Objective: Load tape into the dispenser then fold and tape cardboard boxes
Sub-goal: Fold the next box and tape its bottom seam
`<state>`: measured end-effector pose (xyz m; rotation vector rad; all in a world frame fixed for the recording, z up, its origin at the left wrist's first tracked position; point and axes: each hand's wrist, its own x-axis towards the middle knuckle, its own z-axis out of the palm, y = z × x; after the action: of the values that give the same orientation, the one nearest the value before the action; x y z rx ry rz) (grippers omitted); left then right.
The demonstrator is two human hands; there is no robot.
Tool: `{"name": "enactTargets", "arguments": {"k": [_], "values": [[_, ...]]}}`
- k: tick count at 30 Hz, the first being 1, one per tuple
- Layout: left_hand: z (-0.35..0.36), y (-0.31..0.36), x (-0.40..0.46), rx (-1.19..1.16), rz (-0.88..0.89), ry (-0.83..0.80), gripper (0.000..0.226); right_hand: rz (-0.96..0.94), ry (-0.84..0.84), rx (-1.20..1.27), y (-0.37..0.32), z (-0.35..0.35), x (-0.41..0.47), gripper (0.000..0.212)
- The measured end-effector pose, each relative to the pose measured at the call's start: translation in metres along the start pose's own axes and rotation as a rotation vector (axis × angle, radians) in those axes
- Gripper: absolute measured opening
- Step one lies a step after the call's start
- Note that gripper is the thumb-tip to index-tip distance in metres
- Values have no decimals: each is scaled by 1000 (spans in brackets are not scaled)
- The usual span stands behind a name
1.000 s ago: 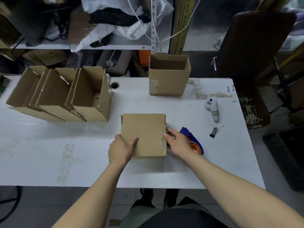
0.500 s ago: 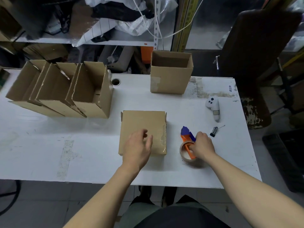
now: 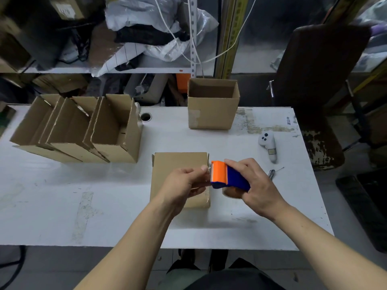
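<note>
Head view: both hands on the tape dispenser above the closed box

Head camera looks down on a white counter (image 3: 62, 195). The right hand (image 3: 254, 187) grips the blue and orange tape dispenser (image 3: 227, 177) around its blue body and holds it lifted above the counter, with the brown tape roll (image 3: 231, 193) under it. The left hand (image 3: 184, 183) has its fingers curled and pinches the tape end at the orange front of the dispenser. Under the left hand lies a closed cardboard box (image 3: 178, 166), flat on the counter. One open box (image 3: 212, 107) stands upright at the far edge. To the left, a row of open boxes (image 3: 79, 130) leans one on another. Near the right side lie a white controller (image 3: 268, 145) and a small metal object (image 3: 272, 173), too small to tell what it is. A dark chair (image 3: 318, 84) stands beside the counter.
</note>
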<state>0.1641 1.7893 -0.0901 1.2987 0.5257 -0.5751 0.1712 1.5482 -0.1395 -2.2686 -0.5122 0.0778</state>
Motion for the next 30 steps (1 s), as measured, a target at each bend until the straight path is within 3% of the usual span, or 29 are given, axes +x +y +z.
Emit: {"name": "enactTargets", "arguments": {"k": [5, 10, 16, 21, 23, 25, 27, 30], "values": [[5, -2, 0, 212, 138, 120, 20, -171, 61, -187, 4, 1, 2, 69], [12, -5, 0, 522, 279, 296, 20, -240, 126, -304, 6, 3, 7, 75], [-17, 14, 11, 500, 355, 391, 17, -229, 138, -475, 39, -18, 1, 94], [-6, 18, 17, 832, 486, 382, 18, -287, 206, -673, 34, -9, 3, 77], [22, 13, 13, 1096, 661, 347, 18, -166, 98, -832, 22, 5, 10, 79], [38, 8, 17, 1216, 760, 305, 22, 121, -172, -918, 21, 16, 14, 69], [38, 11, 23, 1185, 777, 314, 15, 375, -340, -777, 38, 16, 13, 54], [21, 17, 28, 977, 494, 317, 20, 541, -346, -340, 64, 22, 10, 48]]}}
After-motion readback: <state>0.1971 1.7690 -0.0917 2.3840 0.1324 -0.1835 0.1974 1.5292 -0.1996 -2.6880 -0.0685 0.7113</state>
